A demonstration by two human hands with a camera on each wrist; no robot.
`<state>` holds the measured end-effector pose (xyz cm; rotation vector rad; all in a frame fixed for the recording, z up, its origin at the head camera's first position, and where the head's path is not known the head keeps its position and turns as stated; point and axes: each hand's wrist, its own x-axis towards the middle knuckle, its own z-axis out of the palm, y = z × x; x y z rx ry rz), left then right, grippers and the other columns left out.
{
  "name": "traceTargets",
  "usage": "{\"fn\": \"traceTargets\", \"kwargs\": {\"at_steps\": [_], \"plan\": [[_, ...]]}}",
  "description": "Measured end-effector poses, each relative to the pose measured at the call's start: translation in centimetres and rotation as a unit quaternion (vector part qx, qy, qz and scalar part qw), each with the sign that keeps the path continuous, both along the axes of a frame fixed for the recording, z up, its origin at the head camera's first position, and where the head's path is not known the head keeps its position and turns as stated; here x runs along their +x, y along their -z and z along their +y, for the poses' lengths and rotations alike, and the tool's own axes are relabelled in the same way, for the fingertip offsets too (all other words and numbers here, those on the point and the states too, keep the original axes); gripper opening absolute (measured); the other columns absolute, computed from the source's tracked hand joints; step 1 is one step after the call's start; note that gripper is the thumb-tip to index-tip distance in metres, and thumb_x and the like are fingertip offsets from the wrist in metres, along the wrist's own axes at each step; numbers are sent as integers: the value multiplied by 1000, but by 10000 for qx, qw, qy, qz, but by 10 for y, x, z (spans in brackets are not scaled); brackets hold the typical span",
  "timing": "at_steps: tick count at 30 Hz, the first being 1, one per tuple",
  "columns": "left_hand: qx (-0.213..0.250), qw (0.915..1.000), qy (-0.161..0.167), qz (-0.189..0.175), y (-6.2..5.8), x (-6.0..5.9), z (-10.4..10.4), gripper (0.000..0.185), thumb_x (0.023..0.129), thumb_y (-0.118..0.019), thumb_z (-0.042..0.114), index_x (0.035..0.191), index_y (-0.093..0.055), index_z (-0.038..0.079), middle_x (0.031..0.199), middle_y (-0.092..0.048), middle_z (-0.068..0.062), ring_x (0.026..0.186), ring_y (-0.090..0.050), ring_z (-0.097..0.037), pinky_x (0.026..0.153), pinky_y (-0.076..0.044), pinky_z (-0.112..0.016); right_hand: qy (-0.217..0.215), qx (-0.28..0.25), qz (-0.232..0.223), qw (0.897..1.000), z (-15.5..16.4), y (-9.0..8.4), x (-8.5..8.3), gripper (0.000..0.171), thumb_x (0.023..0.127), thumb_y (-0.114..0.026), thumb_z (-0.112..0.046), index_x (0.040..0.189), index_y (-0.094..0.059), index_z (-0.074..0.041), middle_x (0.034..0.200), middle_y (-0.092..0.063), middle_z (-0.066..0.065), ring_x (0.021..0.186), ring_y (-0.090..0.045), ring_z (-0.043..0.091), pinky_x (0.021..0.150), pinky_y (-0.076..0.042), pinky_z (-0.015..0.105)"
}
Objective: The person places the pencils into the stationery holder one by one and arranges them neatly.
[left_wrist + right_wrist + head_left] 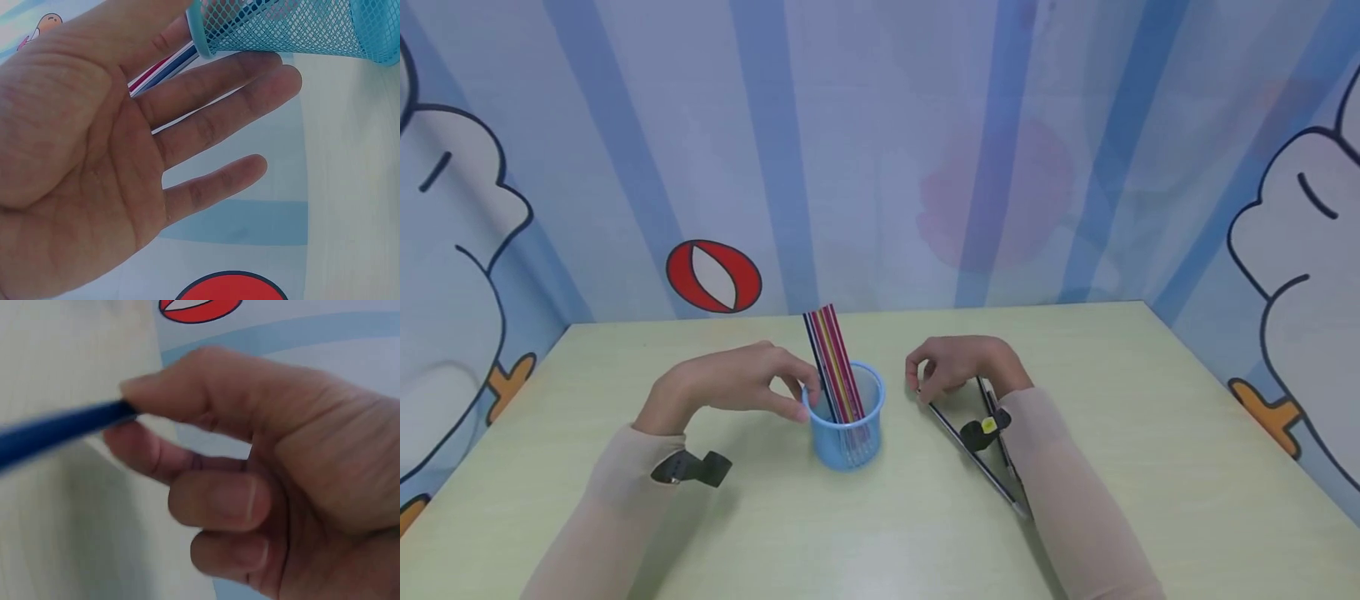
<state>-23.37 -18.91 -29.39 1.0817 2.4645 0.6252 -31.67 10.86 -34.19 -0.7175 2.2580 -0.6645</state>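
A light blue mesh pen cup [847,446] stands upright on the table, with several slim coloured sticks [837,367] leaning in it. My left hand [741,383] pinches the cup's near-left rim between thumb and index finger. In the left wrist view the other fingers [215,184] stretch out beside the mesh. To the right of the cup, my right hand [955,367] pinches one end of a slim dark blue stick [62,432] between thumb and index finger, the other fingers curled in. The stick slants back toward my right forearm.
More dark sticks [1004,454] lie on the pale table [775,542] beneath my right wrist, partly hidden by it. Behind the table's far edge hangs a blue striped backdrop [872,167] with cartoon figures at both sides.
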Motion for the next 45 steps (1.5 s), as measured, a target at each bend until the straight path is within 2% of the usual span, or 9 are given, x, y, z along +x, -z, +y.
{"fn": "traceTargets", "kwargs": {"at_steps": [4,10,15,20,24,28,39,42,45], "plan": [[1,10000,20,1,0,0,0,12,80,-64,35,90,-58,32,92,-61,18,95,-56,-3,81,-45,-28,-345,-808,-157,9960,-1,-9,0,23,77,-62,-6,98,-56,0,65,-51,7,46,-29,14,46,-29,27],[-12,10000,34,0,0,-1,0,12,80,-64,37,90,-58,32,93,-61,18,95,-56,-3,81,-45,-28,-539,-1705,254,9836,3,-27,4,14,80,-63,-13,92,-56,-9,73,-59,11,50,-35,15,46,-31,27],[-36,10000,-9,-1,2,-1,0,13,79,-64,38,90,-58,33,93,-61,18,95,-56,-3,80,-46,-27,-574,-2474,180,9670,7,-39,9,14,83,-62,-15,92,-54,-8,81,-58,14,54,-37,16,45,-31,27],[-7,10000,13,-31,2,0,-1,13,79,-64,38,90,-58,32,93,-61,17,95,-56,-4,80,-45,-27,-376,-3213,126,9462,10,-49,11,20,83,-63,-15,93,-50,-4,83,-52,16,48,-29,19,42,-26,31],[-6,10000,15,11,2,0,-1,14,79,-63,39,90,-58,33,92,-61,18,95,-56,-3,80,-45,-26,-37,-3816,455,9232,11,-56,13,20,83,-62,-13,93,-49,-3,84,-51,16,44,-25,21,41,-24,34],[-10,10000,4,-3,2,-1,-1,14,79,-64,39,90,-58,33,92,-61,18,95,-56,-3,80,-46,-27,305,-4421,771,8931,11,-65,17,16,85,-58,-9,95,-47,-3,87,-51,16,40,-24,21,40,-23,35],[-81,9999,-68,15,2,-2,1,13,79,-65,36,90,-58,34,93,-61,19,94,-56,-2,79,-46,-26,1287,-5749,1363,7964,4,-86,33,15,85,-58,-7,97,-49,-6,86,-49,8,43,-27,16,39,-24,26],[-71,9999,-95,6,1,-2,1,13,79,-65,37,90,-58,34,93,-61,19,94,-56,-2,80,-45,-25,1447,-5856,1408,7851,-1,-86,34,17,84,-59,-7,98,-50,-5,88,-50,9,44,-27,15,39,-25,24],[-76,9999,-101,-60,3,-1,1,12,79,-65,36,90,-58,34,93,-61,19,95,-56,-2,80,-45,-27,1489,-5761,1358,7922,-8,-83,37,19,84,-59,-6,100,-49,-4,89,-51,8,44,-29,14,40,-26,22]]}}
